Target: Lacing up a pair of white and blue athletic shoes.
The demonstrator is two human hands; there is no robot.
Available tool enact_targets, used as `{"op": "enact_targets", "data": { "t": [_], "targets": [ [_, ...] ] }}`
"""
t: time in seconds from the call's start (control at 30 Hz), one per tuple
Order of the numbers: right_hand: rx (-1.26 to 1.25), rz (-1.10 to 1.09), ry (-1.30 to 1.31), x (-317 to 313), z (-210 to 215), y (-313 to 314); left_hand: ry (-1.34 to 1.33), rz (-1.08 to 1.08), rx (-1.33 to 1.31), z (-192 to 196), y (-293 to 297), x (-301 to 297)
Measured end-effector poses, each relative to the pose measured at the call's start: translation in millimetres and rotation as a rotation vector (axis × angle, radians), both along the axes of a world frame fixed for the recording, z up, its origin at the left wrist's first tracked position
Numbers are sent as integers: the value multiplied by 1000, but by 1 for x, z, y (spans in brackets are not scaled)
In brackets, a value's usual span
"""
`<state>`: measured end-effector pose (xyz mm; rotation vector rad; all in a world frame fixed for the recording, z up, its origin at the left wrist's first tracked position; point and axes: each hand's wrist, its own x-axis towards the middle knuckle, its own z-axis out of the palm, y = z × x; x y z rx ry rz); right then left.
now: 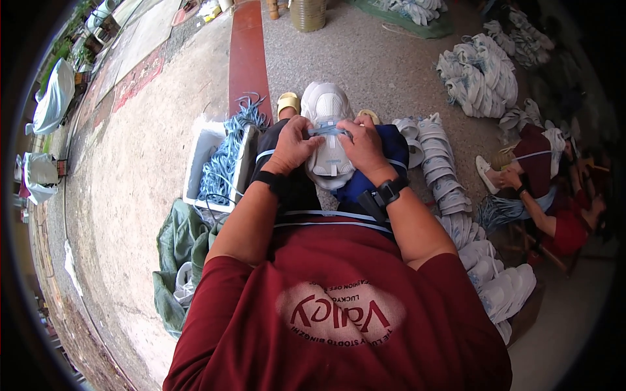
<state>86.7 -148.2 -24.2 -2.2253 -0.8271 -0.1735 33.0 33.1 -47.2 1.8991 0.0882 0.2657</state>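
A white sneaker point(326, 101) rests between my knees, its toe pointing away from me. A light blue shoelace point(328, 129) runs across its front. My left hand point(295, 144) is closed in a pinch on the lace at the left side of the shoe. From the right, my right hand point(366, 144) pinches the same lace, thumb and fingertips together over the shoe's upper. The fingertips of both hands are close to each other, and the exact lace ends cannot be made out.
Left of my legs, blue shoelaces point(225, 163) fill a white box point(191, 173), with a green sack point(176, 238) nearer me. Nested white shoes point(438, 156) line my right side. Farther right sits another person point(531, 215) beside more laces. A shoe heap point(479, 75) lies beyond.
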Motion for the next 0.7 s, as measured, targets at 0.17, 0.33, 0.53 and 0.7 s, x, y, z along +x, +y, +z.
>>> {"op": "enact_targets", "data": {
  "t": [0.17, 0.33, 0.53, 0.7],
  "targets": [
    [-32, -21, -40, 12, -5, 5, 65, -8, -29, 4, 5, 16],
    [21, -13, 9, 21, -6, 4, 146, -57, -43, 7, 7, 28],
    [276, 124, 422, 25, -3, -9, -71, -41, -22, -3, 7, 13],
    [406, 5, 649, 24, 2, -10, 28, 83, 22, 4, 4, 3]
  ]
}}
